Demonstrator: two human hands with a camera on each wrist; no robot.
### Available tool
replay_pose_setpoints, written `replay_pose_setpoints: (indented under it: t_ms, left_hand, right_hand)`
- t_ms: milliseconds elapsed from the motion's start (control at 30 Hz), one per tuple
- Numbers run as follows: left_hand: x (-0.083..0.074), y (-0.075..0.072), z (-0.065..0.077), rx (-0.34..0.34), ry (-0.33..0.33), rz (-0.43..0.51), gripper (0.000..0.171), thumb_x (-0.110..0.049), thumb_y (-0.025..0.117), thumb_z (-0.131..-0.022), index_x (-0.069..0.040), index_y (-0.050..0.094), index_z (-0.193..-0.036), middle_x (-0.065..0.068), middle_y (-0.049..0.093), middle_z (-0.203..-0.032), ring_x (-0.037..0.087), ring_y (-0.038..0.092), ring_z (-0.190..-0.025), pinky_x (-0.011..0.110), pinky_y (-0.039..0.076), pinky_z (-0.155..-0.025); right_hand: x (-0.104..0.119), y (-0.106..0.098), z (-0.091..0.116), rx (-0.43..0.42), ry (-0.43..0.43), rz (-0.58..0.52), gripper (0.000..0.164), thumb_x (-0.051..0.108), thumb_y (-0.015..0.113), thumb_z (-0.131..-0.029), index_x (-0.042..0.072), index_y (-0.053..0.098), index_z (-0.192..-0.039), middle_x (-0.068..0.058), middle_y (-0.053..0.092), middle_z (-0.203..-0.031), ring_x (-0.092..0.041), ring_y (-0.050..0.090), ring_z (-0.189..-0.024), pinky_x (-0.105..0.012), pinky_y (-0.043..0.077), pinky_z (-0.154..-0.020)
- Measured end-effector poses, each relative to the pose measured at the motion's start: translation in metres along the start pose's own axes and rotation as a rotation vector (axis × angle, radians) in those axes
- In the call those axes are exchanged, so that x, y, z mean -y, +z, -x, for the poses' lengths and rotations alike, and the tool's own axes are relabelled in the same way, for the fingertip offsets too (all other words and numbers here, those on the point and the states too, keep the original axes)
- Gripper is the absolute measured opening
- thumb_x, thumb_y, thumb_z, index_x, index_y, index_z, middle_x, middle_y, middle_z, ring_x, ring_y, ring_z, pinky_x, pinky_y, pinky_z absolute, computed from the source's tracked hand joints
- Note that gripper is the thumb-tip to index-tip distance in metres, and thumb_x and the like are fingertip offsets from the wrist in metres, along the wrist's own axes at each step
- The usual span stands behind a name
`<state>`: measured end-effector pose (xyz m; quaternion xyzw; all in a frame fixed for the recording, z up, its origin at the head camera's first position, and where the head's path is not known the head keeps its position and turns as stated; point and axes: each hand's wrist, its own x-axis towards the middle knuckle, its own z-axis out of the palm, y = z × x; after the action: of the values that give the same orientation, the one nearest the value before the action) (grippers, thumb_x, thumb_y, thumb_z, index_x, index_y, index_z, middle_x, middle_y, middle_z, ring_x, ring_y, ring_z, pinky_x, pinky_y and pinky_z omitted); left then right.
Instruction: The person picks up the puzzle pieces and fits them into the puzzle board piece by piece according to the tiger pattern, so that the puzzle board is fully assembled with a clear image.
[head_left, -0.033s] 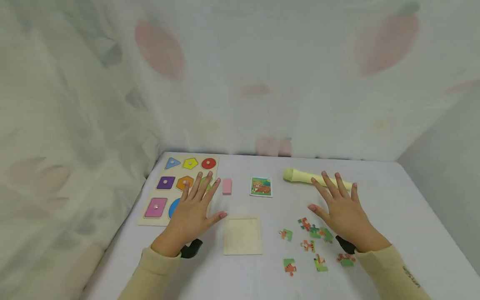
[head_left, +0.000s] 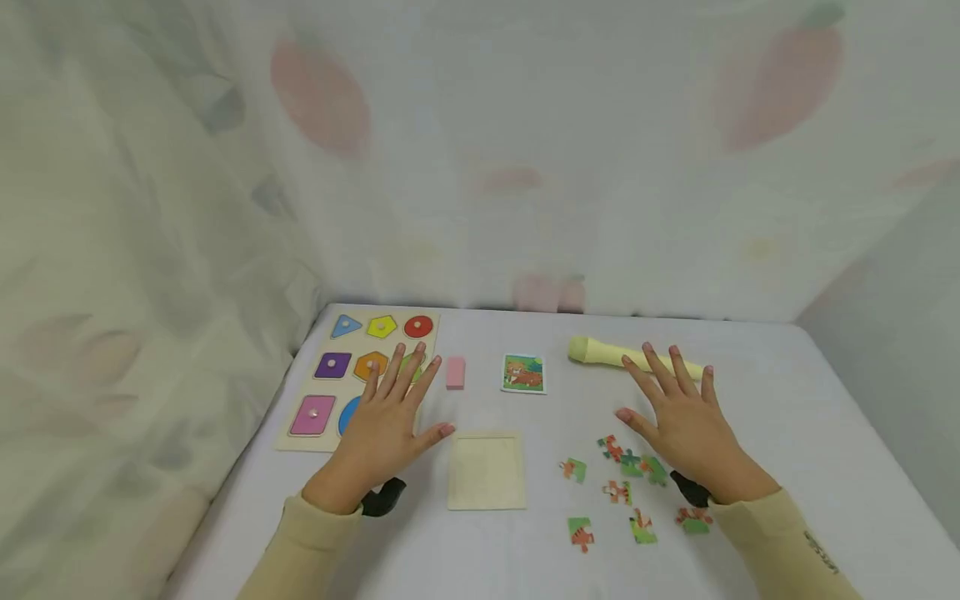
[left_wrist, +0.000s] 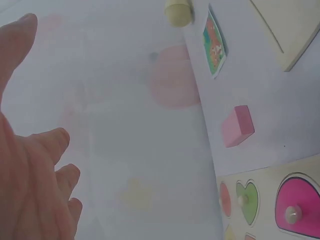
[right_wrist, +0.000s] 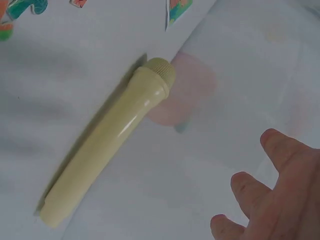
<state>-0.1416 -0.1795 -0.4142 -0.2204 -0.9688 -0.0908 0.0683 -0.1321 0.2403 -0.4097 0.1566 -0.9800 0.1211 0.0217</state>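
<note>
The left hand, fingers spread and holding nothing, is just left of the square wooden tray; the right hand, likewise splayed and holding nothing, is well to its right. Right of the tray lie scattered jigsaw pieces. Beyond the tray are the pink block and animal picture card; beyond and left, the knobbed shape puzzle board; beyond and right, the pale-yellow microphone.
</note>
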Motion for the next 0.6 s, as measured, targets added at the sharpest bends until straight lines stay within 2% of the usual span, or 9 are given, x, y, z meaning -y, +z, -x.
replay_pose_setpoints:
  t_ms: [100, 167, 233, 300, 367, 433, 500, 600]
  left_hand:
    - [-0.003, -0.001, 0.004, -0.001, 0.009, 0.01, 0.098, -0.064, 0.062, -0.098, -0.015, 0.016, -0.169, 0.009, 0.001, -0.176, 0.034, -0.008, -0.16, 0.062, -0.004, -0.125]
    - [-0.005, -0.002, 0.005, -0.013, 0.02, 0.014, 0.098, -0.062, 0.063, -0.098, -0.016, 0.016, -0.169, 0.009, 0.001, -0.176, 0.034, -0.007, -0.16, 0.063, -0.002, -0.125]
    - [-0.01, -0.002, 0.007, -0.014, 0.029, 0.035, 0.097, -0.059, 0.066, -0.097, -0.017, 0.018, -0.169, 0.009, 0.002, -0.176, 0.033, -0.005, -0.161, 0.062, 0.002, -0.125]
    - [-0.016, 0.004, 0.011, 0.013, 0.049, 0.072, 0.095, -0.056, 0.071, -0.096, -0.017, 0.023, -0.169, 0.01, 0.007, -0.176, 0.034, 0.001, -0.161, 0.062, 0.01, -0.125]
    - [-0.022, 0.016, 0.018, 0.088, 0.063, 0.119, 0.096, -0.054, 0.075, -0.094, -0.016, 0.026, -0.168, 0.013, 0.012, -0.175, 0.036, 0.006, -0.16, 0.06, 0.016, -0.125]
    - [-0.028, 0.034, 0.026, 0.179, 0.076, 0.172, 0.097, -0.052, 0.078, -0.091, -0.013, 0.031, -0.166, 0.017, 0.017, -0.173, 0.04, 0.012, -0.159, 0.06, 0.02, -0.124]
    - [-0.032, 0.053, 0.034, 0.26, 0.077, 0.201, 0.097, -0.052, 0.079, -0.09, -0.009, 0.033, -0.164, 0.021, 0.019, -0.171, 0.042, 0.014, -0.158, 0.06, 0.022, -0.123]
    - [-0.036, 0.075, 0.039, 0.282, 0.066, 0.229, 0.092, -0.048, 0.08, -0.091, -0.006, 0.037, -0.162, 0.023, 0.021, -0.17, 0.042, 0.016, -0.157, 0.059, 0.022, -0.124]
  right_hand:
    - [-0.001, 0.001, 0.003, 0.005, 0.003, -0.003, 0.081, 0.059, 0.048, -0.107, 0.015, 0.019, -0.169, -0.019, 0.007, -0.174, -0.047, -0.005, -0.157, -0.074, -0.009, -0.117]
    - [0.0, 0.002, 0.003, -0.031, -0.007, -0.012, 0.078, 0.054, 0.054, -0.106, 0.012, 0.028, -0.166, -0.021, 0.016, -0.172, -0.049, 0.003, -0.157, -0.073, -0.004, -0.119]
    - [0.005, 0.008, 0.001, -0.098, -0.06, -0.019, 0.067, 0.043, 0.065, -0.104, 0.007, 0.046, -0.158, -0.022, 0.035, -0.165, -0.049, 0.023, -0.153, -0.07, 0.013, -0.121]
    - [0.014, 0.02, 0.0, -0.139, -0.127, -0.027, 0.053, 0.032, 0.076, -0.098, 0.005, 0.064, -0.141, -0.021, 0.054, -0.15, -0.047, 0.043, -0.142, -0.067, 0.033, -0.114]
    - [0.024, 0.037, -0.001, -0.125, -0.183, -0.014, 0.042, 0.027, 0.085, -0.09, 0.006, 0.075, -0.125, -0.017, 0.066, -0.135, -0.043, 0.056, -0.128, -0.062, 0.047, -0.102]
    - [0.034, 0.056, 0.002, -0.061, -0.188, -0.019, 0.039, 0.027, 0.09, -0.084, 0.008, 0.079, -0.117, -0.013, 0.069, -0.129, -0.038, 0.06, -0.121, -0.059, 0.052, -0.094]
    - [0.041, 0.069, 0.006, -0.002, -0.137, -0.037, 0.037, 0.026, 0.093, -0.079, 0.012, 0.082, -0.112, -0.009, 0.069, -0.126, -0.034, 0.059, -0.118, -0.055, 0.053, -0.093]
    - [0.046, 0.08, 0.01, 0.021, -0.053, -0.111, 0.029, 0.021, 0.096, -0.074, 0.016, 0.083, -0.1, -0.003, 0.068, -0.114, -0.028, 0.058, -0.108, -0.049, 0.052, -0.09]
